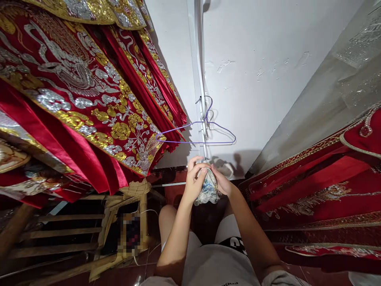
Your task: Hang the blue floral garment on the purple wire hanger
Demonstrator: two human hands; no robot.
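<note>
With the cloth (207, 191) as the clock's hub, just below mid-view, the white wall (253, 59) spreads from twelve to one o'clock. A red costume (86, 95), worked in gold and silver, fills ten o'clock. A red drape (321, 174) with beaded trim stands at three. The bamboo bench (98, 238) lies between eight and nine. A pale strip (197, 59) runs up the wall at twelve; in front of it, nearer the cloth, hangs a purple hanger (193, 142), its nine-o'clock end overlapping the costume's lower corner. The left hand (194, 176) has a narrow grip on the cloth's ten-o'clock side, thumb on the fabric. The right hand (222, 182) holds the one-to-two-o'clock edge, fingers closed in. The patterned cloth, bunched at twelve, flares toward six.
</note>
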